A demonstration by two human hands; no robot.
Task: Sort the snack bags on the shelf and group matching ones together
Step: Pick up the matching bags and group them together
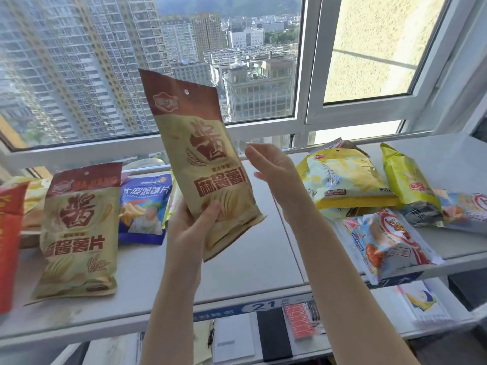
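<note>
Tan chip bag (208,164) pinched low by left hand (196,227) | right hand (274,175) open, empty | matching bag (79,233) at 9 o'clock | risk: top-heavy, slips.

Tan-and-maroon chip bag (203,156) upright, raised above shelf (263,259); matching bag (79,230) lying left.

High-rise room: window (163,61), snack shelf (263,262)

One head-worn wide view looks forward and slightly down, close over the shelf (263,270), facing the window (300,75).
</note>
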